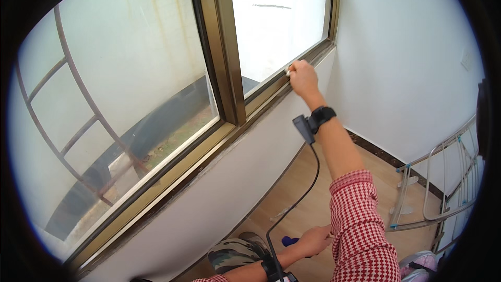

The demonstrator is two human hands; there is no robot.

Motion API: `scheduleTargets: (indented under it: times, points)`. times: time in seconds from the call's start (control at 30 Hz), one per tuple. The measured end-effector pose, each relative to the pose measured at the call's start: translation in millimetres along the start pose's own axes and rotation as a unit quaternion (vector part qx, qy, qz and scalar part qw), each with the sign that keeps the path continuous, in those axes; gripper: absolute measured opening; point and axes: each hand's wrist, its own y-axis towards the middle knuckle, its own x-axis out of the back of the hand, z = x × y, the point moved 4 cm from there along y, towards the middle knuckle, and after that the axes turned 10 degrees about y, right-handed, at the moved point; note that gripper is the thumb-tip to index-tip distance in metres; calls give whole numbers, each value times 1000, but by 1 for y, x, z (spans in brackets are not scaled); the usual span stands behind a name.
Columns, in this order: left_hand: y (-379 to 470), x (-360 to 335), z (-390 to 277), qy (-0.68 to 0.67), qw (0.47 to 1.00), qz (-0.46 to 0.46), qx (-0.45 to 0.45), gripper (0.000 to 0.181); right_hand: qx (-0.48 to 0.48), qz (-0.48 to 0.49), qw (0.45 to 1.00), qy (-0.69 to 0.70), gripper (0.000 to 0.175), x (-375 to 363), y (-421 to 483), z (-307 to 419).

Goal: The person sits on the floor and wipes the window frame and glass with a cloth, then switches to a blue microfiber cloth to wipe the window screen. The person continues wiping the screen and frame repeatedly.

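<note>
My right hand [304,78] reaches out to the lower rail of the brass-coloured metal window frame [270,96]. Its fingers are pinched on a small white piece [288,72], mostly hidden, which could be cloth or tissue. Lower down, my left hand [312,241] is closed in front of my body, partly behind the right sleeve. A dark blue object [290,240] sticks out from the left hand, and a thin pale tip shows on the other side; the grip hides what it is. Above the right hand stands a window pane [282,19] with a dark streak on it.
A wrist-worn device [304,128] trails a black cable [297,199] down across the floor view. At right, a folded metal drying rack [426,188] leans by the white wall [391,66]. Pink shoes [420,264] lie at lower right. Outside the left pane stands a rusty ladder [80,74].
</note>
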Motion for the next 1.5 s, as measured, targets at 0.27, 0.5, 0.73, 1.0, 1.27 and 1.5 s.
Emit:
scheduleTargets:
  times: [0.27, 0.5, 0.73, 1.0, 1.27, 1.5]
  points:
    - [-9, -9, 21, -19, 998, -45, 28, 29, 41, 96, 983, 153, 5, 13, -64, 102]
    - [-60, 1, 47, -6, 991, -79, 103, 29, -182, 300, 799, 488, 10, 36, -91, 135]
    - [-84, 19, 69, -9, 976, -189, 109, 28, -241, 228, 622, 709, 19, 82, -115, 147]
    - [-85, 19, 82, 20, 969, -225, 97, 31, -249, 268, 676, 640, 23, 109, -167, 160]
    - [-90, 18, 116, -194, 917, -342, 72, 31, -158, 422, 862, 232, 20, 142, -272, 93]
    - [-89, 8, 75, -342, 879, -330, -45, 39, 21, 386, 922, 35, 25, 137, -354, 117]
